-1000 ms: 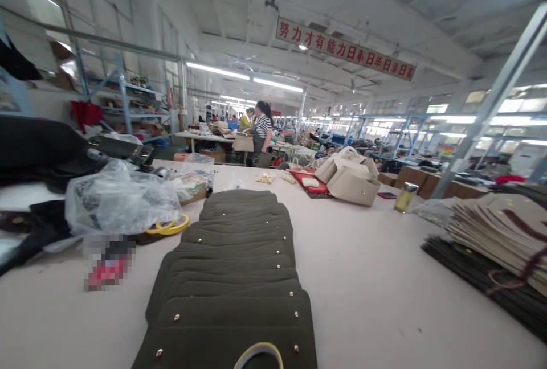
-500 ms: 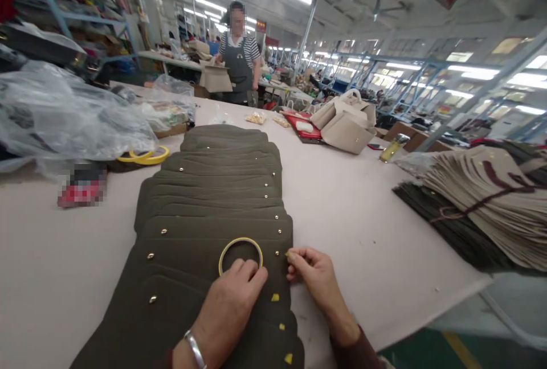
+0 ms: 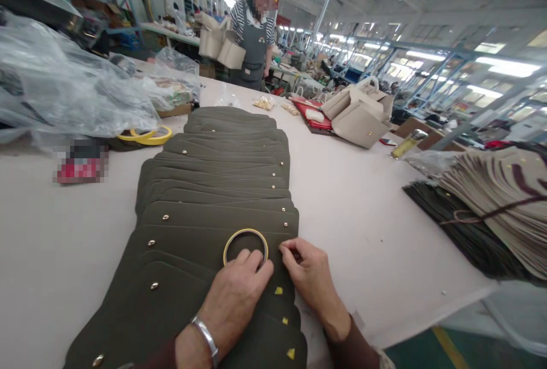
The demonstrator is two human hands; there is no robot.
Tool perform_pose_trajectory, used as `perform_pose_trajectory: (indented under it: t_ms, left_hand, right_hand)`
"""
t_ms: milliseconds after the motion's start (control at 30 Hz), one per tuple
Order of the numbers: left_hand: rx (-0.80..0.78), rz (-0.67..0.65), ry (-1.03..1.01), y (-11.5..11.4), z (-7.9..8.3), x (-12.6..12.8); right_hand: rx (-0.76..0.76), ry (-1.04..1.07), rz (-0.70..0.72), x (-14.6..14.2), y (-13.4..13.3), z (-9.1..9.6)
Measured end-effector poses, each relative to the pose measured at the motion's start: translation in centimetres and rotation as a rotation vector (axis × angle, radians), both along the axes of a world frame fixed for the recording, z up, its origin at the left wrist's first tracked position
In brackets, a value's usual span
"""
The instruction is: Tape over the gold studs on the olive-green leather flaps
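Note:
A long row of overlapping dark olive leather panels [image 3: 222, 192] with small brass studs runs down the white table [image 3: 363, 226]. On a near panel lies a yellow tape ring [image 3: 245, 234]. My left hand [image 3: 237, 295] rests on the panel with its fingertips on the ring's near edge, fingers curled down. My right hand [image 3: 310, 272] sits just right of the ring at the panel's right edge, thumb and forefinger pinched together on something too small to name. Small yellow tape bits [image 3: 278, 290] dot the near panels' right edge.
Crumpled clear plastic bags [image 3: 81, 95] and yellow tape rolls [image 3: 147, 135] lie at the left. Beige handbags [image 3: 359, 115] and a red tray [image 3: 316, 121] stand at the back. Stacked beige and dark pieces [image 3: 491, 204] fill the right. A person in an apron [image 3: 254, 44] carries beige bags beyond the table.
The view dropped from the hall to the near panels and both hands came into view. My right hand shifted slightly left towards the ring. The person behind lifted beige bags.

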State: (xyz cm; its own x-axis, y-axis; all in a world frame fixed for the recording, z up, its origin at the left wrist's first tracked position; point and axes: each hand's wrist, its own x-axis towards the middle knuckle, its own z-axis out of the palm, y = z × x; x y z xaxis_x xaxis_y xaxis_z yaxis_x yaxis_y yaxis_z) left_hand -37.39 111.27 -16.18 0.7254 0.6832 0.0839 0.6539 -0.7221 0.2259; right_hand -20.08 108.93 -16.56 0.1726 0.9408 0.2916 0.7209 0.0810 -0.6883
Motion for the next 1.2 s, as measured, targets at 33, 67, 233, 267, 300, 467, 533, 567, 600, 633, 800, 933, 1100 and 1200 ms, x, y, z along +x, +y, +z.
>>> perform_pose_trajectory:
  t_ms: [33,67,233,267,300,467,533,567,600,633,800,933,1100,1200]
  left_hand:
    - [0.001,-0.001,-0.005,0.0,0.0,0.0]
    - [-0.001,0.000,-0.006,0.0,0.0,0.0]
    - [-0.046,0.004,0.021,0.0,0.3,0.0]
    - [-0.057,0.006,0.024,0.0,0.4,-0.1]
    - [-0.067,0.006,0.026,0.0,0.5,-0.1]
    - [-0.069,0.023,0.019,-0.1,0.7,0.0]
    - [-0.062,0.030,0.005,0.0,0.6,-0.1]
    - [-0.055,0.035,-0.006,0.2,0.5,-0.2]
    - [-0.036,0.046,-0.025,0.4,0.5,-0.4]
    - [0.002,0.064,-0.059,0.6,0.4,-0.6]
    - [0.293,0.220,-0.234,2.4,-0.2,-2.0]
    - [0.368,0.258,-0.244,3.1,-0.7,-2.3]
    - [0.383,0.154,-0.364,2.9,-0.5,-2.3]
    - [0.329,-0.050,-0.525,2.4,-0.1,-2.3]
  right_hand:
    - [0.008,-0.027,-0.002,-0.1,0.1,0.0]
    - [0.004,-0.040,-0.002,-0.2,0.3,-0.1]
    - [-0.129,0.150,-0.105,0.2,0.0,-0.6]
    - [-0.156,0.225,-0.133,0.4,-0.3,-0.8]
    - [-0.167,0.282,-0.144,0.5,-0.6,-1.0]
    - [0.014,0.064,-0.025,0.2,-1.6,-1.3]
    - [0.064,-0.053,-0.011,-0.3,-1.3,-1.2]
    - [0.070,-0.085,-0.016,-0.5,-1.1,-1.1]
    - [0.065,-0.104,-0.024,-0.6,-0.8,-1.0]
    - [0.053,-0.116,-0.032,-0.7,-0.4,-0.9]
    - [0.015,-0.094,-0.024,-0.3,0.3,-0.7]
    - [-0.047,-0.099,0.087,0.2,-0.9,-0.4]
    - [-0.220,-0.047,0.196,0.1,-3.0,0.4]
    - [-0.060,0.127,0.102,-0.3,-3.1,1.0]
